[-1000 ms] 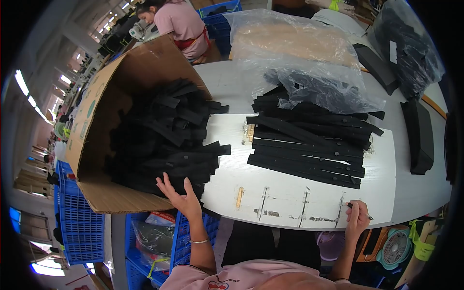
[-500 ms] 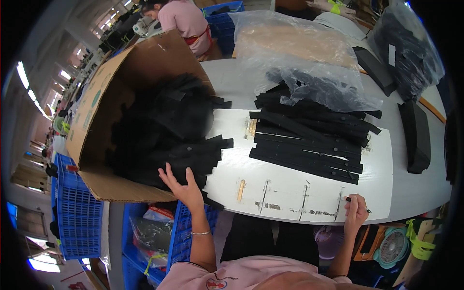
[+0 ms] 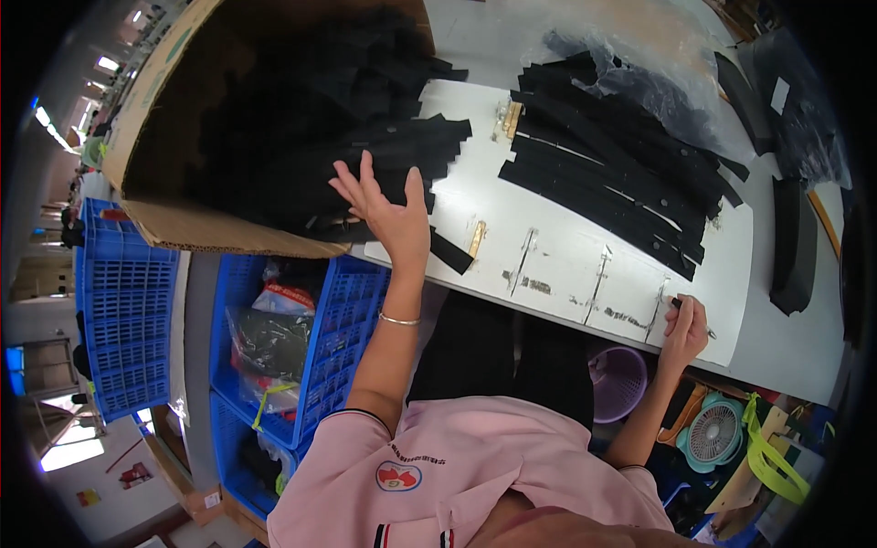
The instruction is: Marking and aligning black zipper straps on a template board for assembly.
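Note:
My left hand (image 3: 382, 205) is spread flat, fingers apart, on a heap of black strips (image 3: 365, 146) that spills out of a big cardboard box (image 3: 164, 119) lying on its side at the table's left end. My right hand (image 3: 683, 324) rests at the near edge of the white board (image 3: 585, 247), closed on a pen (image 3: 692, 317). A second pile of long black strips (image 3: 612, 164) lies across the board's far side. One short black strip (image 3: 450, 253) sticks out past the board's near edge, close to my left wrist.
Blue plastic crates (image 3: 329, 320) with bagged items stand under the table to the left. A purple basket (image 3: 619, 379) and a small fan (image 3: 714, 434) sit on the floor at the right. Clear plastic bags (image 3: 658, 82) and black pads (image 3: 793, 247) lie further right on the table.
My left hand has reached forward from the table edge onto the black strips at the box mouth. My head has tilted closer. The right hand stays at the board's edge.

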Demonstrator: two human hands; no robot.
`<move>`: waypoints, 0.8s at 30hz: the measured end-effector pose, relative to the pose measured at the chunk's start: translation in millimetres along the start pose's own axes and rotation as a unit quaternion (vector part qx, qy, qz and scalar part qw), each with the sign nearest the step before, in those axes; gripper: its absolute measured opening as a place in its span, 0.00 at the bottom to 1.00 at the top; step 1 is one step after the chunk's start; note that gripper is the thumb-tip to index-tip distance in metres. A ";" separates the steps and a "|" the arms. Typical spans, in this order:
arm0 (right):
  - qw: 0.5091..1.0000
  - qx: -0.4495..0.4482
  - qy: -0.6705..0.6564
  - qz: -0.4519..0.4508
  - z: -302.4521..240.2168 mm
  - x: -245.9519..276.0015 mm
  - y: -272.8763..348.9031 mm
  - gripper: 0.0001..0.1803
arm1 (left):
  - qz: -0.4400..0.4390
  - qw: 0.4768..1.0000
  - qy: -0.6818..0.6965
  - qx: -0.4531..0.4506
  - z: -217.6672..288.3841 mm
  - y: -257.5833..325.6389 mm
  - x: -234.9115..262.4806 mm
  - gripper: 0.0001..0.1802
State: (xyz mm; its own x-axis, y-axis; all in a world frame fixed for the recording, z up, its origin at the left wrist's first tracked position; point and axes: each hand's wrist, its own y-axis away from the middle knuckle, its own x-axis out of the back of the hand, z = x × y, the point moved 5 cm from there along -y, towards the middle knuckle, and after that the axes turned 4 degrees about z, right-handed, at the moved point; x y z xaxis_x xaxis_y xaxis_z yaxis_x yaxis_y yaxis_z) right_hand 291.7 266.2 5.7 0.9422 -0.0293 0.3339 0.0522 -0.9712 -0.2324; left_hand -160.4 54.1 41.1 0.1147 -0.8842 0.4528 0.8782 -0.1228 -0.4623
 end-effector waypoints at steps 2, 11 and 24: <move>1.000 -0.001 0.003 0.002 -2.6 -3.7 -1.6 0.13 | 0.004 1.000 0.007 0.007 -2.1 0.3 2.8 0.36; 0.989 0.089 0.044 -0.113 -67.6 -59.6 48.4 0.14 | -0.036 0.997 0.072 -0.013 -18.6 20.3 47.3 0.29; 0.873 0.411 0.019 -0.263 -161.5 -233.2 113.0 0.16 | -0.091 0.991 0.016 -0.098 -12.5 59.4 67.9 0.28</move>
State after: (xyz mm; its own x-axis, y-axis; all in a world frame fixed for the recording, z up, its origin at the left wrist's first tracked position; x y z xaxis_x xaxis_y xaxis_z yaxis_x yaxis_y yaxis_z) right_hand 24.5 125.0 49.1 0.7047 0.3466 0.6191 0.7095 -0.3553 -0.6086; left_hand -106.2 -18.8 34.8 -0.0553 -0.8530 0.5190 0.7751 -0.3644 -0.5162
